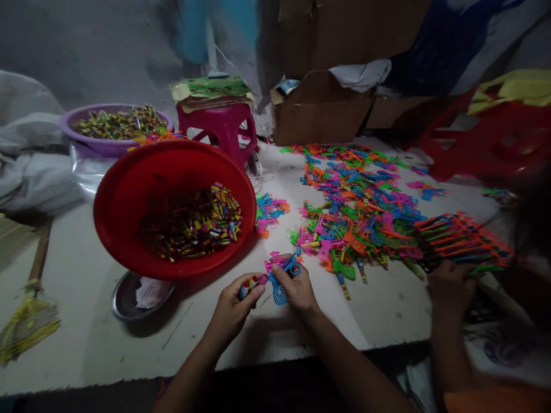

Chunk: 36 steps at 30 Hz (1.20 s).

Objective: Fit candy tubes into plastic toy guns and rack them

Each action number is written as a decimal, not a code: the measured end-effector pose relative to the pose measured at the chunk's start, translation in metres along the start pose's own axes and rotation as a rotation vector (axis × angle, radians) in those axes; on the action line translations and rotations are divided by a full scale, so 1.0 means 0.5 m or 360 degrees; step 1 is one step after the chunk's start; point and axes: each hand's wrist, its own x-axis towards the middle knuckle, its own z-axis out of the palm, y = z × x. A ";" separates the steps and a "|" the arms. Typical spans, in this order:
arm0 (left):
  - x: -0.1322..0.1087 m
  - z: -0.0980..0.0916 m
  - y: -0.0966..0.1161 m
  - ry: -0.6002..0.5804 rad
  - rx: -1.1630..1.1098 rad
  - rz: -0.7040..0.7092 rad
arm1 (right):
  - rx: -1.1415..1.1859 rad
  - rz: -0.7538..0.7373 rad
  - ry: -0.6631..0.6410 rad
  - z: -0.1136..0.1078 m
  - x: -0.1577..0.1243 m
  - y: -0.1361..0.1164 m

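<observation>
Work looks midway — left hand (235, 301) pinches small tubes (246, 287), right hand (302, 292) grips blue and pink toy guns (279, 294) over the table (99, 350); tubes poke from the gun pile (357, 221) — many others lie in the red basin (124, 183).

On table (86, 275), left of centre: tub (124, 189); contains tubes (210, 223). Before tub's left part: bowl (123, 298); contains paper (150, 291). Behind tub: basin (75, 133) to left, stool (219, 123) to right. Right of tub: toy guns (357, 221), heaped. Behind heap: carton (321, 117). At front, between bowl and heap: left hand (236, 302) around tubes, right hand (300, 291) beside it, around toy guns.
</observation>
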 end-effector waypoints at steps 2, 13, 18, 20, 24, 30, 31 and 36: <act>-0.004 0.001 0.003 0.0004 0.0136 0.0108 | 0.0004 -0.0007 0.0006 0.005 -0.004 0.003; 0.040 -0.006 -0.056 0.0161 -0.0203 -0.0329 | -0.1164 -0.0041 0.0643 -0.163 0.091 -0.010; 0.078 -0.039 -0.103 0.0363 -0.0681 -0.0533 | -0.2058 -0.0511 0.0835 -0.190 0.183 0.003; 0.085 -0.031 -0.110 0.0284 -0.0779 -0.0542 | -0.2119 -0.0522 0.0307 -0.123 0.218 0.035; 0.084 -0.022 -0.119 0.0198 -0.0768 -0.0523 | -0.2231 -0.0259 0.0015 0.005 0.270 0.087; 0.074 -0.067 -0.135 0.0376 -0.0777 -0.0518 | -0.2175 -0.0297 -0.0355 -0.025 0.215 0.104; 0.075 -0.072 -0.136 0.0405 -0.0790 -0.0531 | -0.2143 -0.0344 -0.0433 -0.041 0.193 0.107; 0.095 -0.072 -0.129 0.0515 -0.0806 -0.0567 | -0.2057 -0.0407 -0.0381 -0.072 0.122 0.106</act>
